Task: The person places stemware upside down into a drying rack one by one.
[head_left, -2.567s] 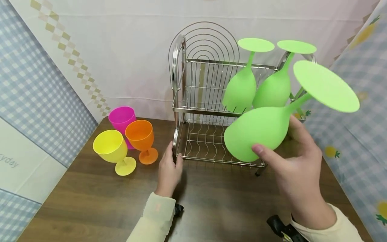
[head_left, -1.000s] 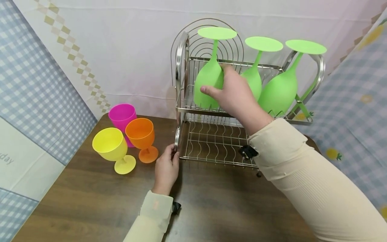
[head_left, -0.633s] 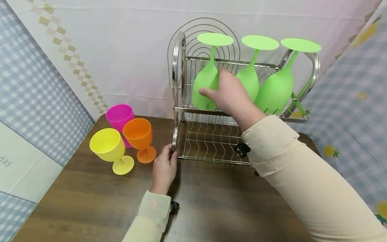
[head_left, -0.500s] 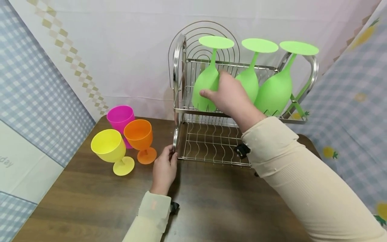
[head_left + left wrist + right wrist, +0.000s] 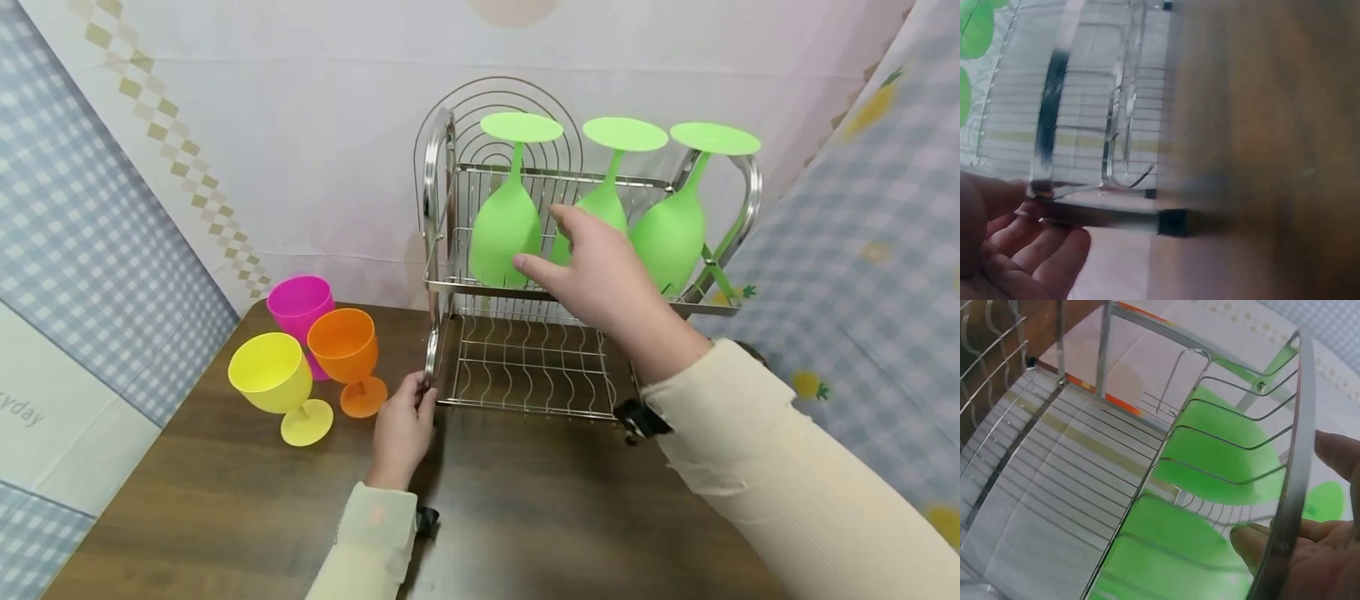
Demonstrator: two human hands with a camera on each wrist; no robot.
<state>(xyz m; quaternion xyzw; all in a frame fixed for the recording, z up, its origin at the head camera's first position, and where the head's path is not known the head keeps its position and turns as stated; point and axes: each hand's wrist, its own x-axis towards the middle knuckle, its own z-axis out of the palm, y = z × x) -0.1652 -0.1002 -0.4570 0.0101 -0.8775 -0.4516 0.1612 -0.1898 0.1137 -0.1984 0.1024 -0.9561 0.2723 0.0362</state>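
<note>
A two-tier metal dish rack [image 5: 431, 192] stands on the table; its lower-left side post is in the grip of my left hand [image 5: 403, 433]. In the left wrist view, fingers and thumb [image 5: 1007, 197] close round that metal frame [image 5: 1107, 217]. Three green goblets stand upside down on the upper tier: a left goblet [image 5: 504, 237], a middle goblet [image 5: 606, 208] partly hidden behind my hand, and a right goblet [image 5: 673, 237]. My right hand [image 5: 607, 271] is spread just right of the left goblet, holding nothing. The right wrist view shows green bowls [image 5: 1222, 447] behind the rack wires.
Left of the rack stand a yellow goblet [image 5: 270, 375], an orange goblet [image 5: 345, 346] and a magenta goblet [image 5: 300, 304], all upright and close together. The rack's lower tier [image 5: 525, 367] has wavy wires. Checked cloth [image 5: 82, 200] hangs at both sides of the wooden table [image 5: 225, 517].
My right hand carried the third green goblet from the right to the upper tier's left end, upside down, then let go and drew back slightly. The left hand kept its hold on the rack.
</note>
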